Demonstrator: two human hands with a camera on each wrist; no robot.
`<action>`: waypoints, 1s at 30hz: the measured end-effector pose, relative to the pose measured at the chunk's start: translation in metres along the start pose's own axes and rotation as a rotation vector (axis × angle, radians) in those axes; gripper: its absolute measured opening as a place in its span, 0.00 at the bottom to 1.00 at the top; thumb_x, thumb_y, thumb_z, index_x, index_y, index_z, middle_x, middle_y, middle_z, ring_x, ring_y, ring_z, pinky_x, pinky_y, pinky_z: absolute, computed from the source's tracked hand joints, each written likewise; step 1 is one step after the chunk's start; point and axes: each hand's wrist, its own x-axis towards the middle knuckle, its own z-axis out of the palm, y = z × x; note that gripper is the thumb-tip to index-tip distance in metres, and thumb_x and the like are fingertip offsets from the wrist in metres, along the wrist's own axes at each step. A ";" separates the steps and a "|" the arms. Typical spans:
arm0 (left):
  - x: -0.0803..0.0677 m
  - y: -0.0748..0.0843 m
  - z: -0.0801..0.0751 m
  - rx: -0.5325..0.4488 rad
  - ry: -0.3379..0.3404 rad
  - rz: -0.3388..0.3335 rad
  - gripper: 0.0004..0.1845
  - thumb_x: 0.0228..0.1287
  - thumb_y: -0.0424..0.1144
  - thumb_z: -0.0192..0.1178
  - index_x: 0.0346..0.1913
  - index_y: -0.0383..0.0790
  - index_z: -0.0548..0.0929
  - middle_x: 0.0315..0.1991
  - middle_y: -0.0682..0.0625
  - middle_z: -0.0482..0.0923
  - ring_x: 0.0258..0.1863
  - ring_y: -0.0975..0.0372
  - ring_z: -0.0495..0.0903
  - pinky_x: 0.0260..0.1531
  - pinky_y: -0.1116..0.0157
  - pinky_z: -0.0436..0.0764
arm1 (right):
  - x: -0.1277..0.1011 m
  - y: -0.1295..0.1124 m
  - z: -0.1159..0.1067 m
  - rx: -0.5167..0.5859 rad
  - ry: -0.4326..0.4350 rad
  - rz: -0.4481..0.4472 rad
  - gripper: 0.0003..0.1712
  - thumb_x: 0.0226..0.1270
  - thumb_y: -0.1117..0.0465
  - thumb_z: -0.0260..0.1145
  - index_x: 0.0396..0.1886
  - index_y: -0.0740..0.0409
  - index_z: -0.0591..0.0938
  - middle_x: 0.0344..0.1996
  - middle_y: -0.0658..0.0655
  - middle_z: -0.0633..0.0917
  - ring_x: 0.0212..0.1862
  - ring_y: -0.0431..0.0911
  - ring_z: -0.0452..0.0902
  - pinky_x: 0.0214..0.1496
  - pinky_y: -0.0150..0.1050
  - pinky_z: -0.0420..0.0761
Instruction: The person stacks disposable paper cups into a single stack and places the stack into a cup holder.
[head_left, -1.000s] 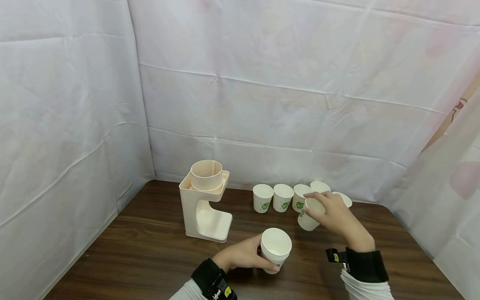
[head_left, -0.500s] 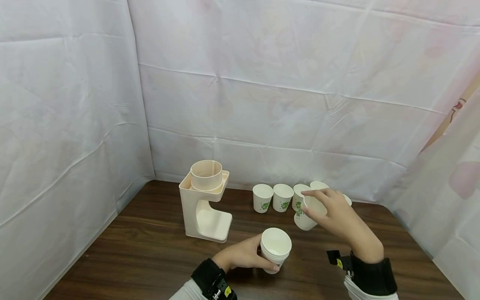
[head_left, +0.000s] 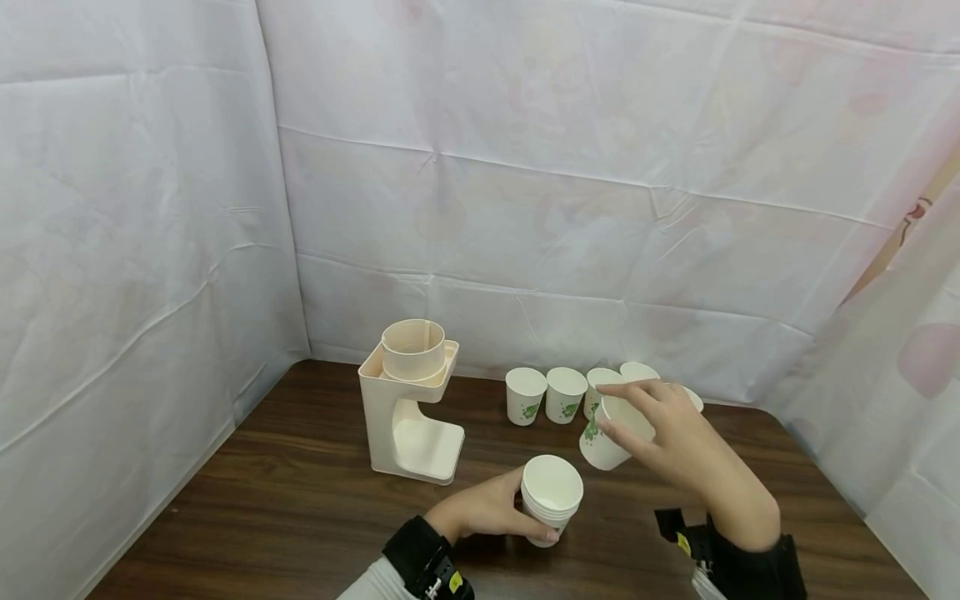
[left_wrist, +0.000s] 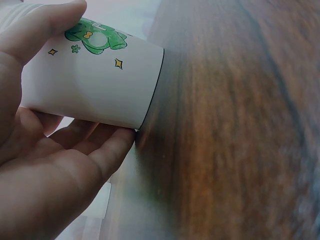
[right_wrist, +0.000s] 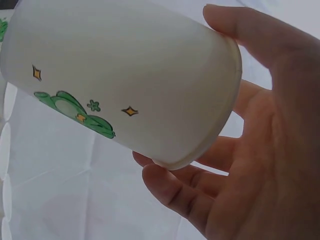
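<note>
We see the left hand gripping a stack of nested cups that stands upright on the worktop. The right hand grasps a single paper cup, tilted and lifted clear of the worktop, just beyond the stack. Behind it stands a row of cups. A cream cup dispenser stands to the left.

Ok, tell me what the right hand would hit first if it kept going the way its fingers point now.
The right hand holds a tilted paper cup, its fingers pointing left across the table. Going straight on, it would probably pass the row of cups and meet the cream dispenser stand first; depth is unclear.
</note>
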 end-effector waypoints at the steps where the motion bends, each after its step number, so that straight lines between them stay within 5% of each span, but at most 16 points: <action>1: 0.000 0.000 0.000 0.000 -0.002 0.004 0.42 0.55 0.35 0.76 0.71 0.54 0.66 0.57 0.62 0.77 0.59 0.68 0.73 0.65 0.59 0.61 | 0.000 -0.002 -0.001 0.002 0.004 -0.016 0.22 0.62 0.57 0.74 0.56 0.48 0.84 0.50 0.56 0.83 0.52 0.59 0.76 0.54 0.59 0.70; 14: 0.000 0.000 0.000 -0.008 -0.019 0.022 0.41 0.56 0.35 0.75 0.71 0.54 0.66 0.57 0.61 0.77 0.59 0.67 0.73 0.64 0.60 0.62 | 0.001 -0.020 -0.004 -0.017 0.033 -0.100 0.24 0.59 0.58 0.76 0.56 0.48 0.83 0.51 0.52 0.83 0.52 0.51 0.76 0.49 0.51 0.73; 25: 0.000 0.001 -0.002 -0.017 -0.037 0.004 0.42 0.57 0.36 0.74 0.71 0.55 0.64 0.56 0.60 0.77 0.58 0.67 0.74 0.62 0.61 0.65 | 0.002 -0.038 0.004 0.064 -0.027 -0.183 0.27 0.61 0.57 0.75 0.60 0.42 0.81 0.56 0.48 0.80 0.59 0.50 0.73 0.55 0.53 0.73; 30: 0.000 0.001 -0.002 -0.006 -0.043 0.009 0.40 0.58 0.37 0.73 0.70 0.57 0.65 0.56 0.61 0.77 0.58 0.67 0.74 0.63 0.61 0.64 | 0.001 -0.041 0.011 0.060 -0.086 -0.150 0.26 0.61 0.55 0.74 0.61 0.41 0.80 0.58 0.48 0.78 0.60 0.49 0.72 0.55 0.54 0.76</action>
